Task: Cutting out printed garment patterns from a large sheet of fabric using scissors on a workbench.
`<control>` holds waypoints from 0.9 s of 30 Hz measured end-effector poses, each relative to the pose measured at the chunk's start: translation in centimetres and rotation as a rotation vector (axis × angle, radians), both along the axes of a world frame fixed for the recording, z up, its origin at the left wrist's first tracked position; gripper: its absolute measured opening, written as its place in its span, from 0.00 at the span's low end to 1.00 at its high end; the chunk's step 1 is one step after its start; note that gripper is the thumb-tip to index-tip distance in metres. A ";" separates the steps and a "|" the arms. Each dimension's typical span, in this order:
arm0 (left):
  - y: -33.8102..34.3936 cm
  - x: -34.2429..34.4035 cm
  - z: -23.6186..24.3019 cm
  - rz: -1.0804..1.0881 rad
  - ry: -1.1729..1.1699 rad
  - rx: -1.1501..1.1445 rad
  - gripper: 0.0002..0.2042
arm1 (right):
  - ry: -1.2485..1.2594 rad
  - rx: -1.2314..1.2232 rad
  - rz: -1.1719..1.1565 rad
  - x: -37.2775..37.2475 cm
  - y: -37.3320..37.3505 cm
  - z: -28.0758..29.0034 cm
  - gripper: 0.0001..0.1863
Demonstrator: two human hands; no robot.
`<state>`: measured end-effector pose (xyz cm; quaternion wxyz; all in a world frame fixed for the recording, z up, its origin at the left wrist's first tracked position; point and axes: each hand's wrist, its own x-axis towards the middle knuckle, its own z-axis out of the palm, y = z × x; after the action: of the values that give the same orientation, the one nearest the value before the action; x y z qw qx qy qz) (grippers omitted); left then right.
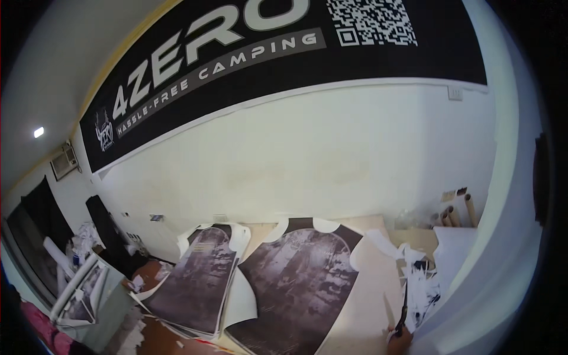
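At the lower right edge my right hand point(400, 342) is closed around a pair of scissors point(404, 313). Their dark handle shows above my fingers, and the blades point up and away, over the table's right side. Left of the scissors lies a large shirt-shaped printed panel point(299, 284), dark grey with a mottled pattern and white margins at its neck and side. Farther left rests a stack of similar printed panels point(198, 281), its white edges curling. Both lie on a pale table point(373, 296). My left hand is out of view.
White paper scraps point(423, 290) heap right of the table, near cardboard tubes point(452, 216). A white wall point(284, 160) with a black banner point(236, 65) stands behind. At left are a white frame point(83, 296), a dark upright roll point(106, 228) and pink-and-dark fabric point(44, 325).
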<state>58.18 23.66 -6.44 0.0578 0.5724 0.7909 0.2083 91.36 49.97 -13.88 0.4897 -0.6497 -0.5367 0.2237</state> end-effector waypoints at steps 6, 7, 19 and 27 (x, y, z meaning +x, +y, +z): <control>1.1 -1.8 -1.6 0.094 0.147 0.019 0.22 | -0.204 0.086 0.045 -2.9 2.4 2.8 0.05; 1.4 -2.1 -0.8 0.082 0.130 -0.002 0.23 | -0.168 0.091 -0.023 -3.4 2.4 3.2 0.06; 0.0 -6.7 0.9 0.156 0.045 -0.004 0.19 | -0.006 -0.012 0.136 -5.0 3.1 4.8 0.07; -0.9 -8.7 1.9 0.601 0.131 -0.171 0.27 | 0.034 -0.035 0.178 -4.9 2.6 4.4 0.10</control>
<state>49.49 22.79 -4.55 -0.0093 0.3181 0.9414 0.1117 86.47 52.58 -9.49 0.4656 -0.6040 -0.5800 0.2864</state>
